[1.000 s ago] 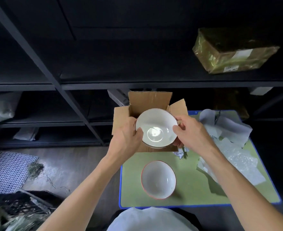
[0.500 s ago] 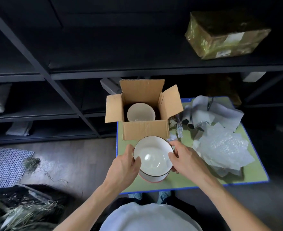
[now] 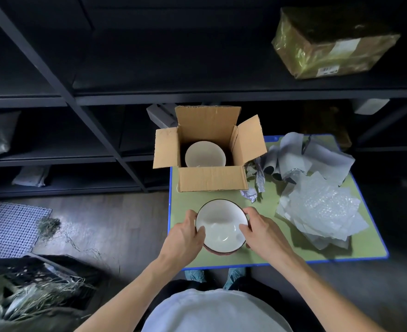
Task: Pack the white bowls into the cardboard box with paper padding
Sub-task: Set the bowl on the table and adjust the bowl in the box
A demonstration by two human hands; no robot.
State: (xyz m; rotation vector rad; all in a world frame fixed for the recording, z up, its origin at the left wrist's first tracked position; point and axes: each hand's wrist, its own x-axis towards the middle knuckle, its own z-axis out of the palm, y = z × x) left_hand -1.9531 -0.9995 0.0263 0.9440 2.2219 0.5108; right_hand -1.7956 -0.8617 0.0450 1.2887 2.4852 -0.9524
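A white bowl with a dark rim [image 3: 221, 226] is gripped from both sides by my left hand [image 3: 185, 238] and my right hand [image 3: 262, 233], low over the near part of the green mat [image 3: 276, 250]. Just beneath it, the reddish rim of a second bowl [image 3: 219, 253] peeks out; the upper bowl seems nested in it. The open cardboard box [image 3: 212, 179] stands at the mat's far left, with another white bowl [image 3: 205, 156] inside. Crumpled grey paper [image 3: 317, 154] lies to the right of the box.
Bubble wrap sheets [image 3: 322, 212] cover the mat's right side. Dark metal shelving [image 3: 197, 94] rises behind the box, with a wrapped parcel [image 3: 329, 44] on the upper shelf. A crate with straw [image 3: 30, 291] and a mesh panel [image 3: 8, 226] lie on the floor at left.
The bowl in my hands has come from above the box toward me, down onto the bowl on the mat. The bowl inside the box is now uncovered.
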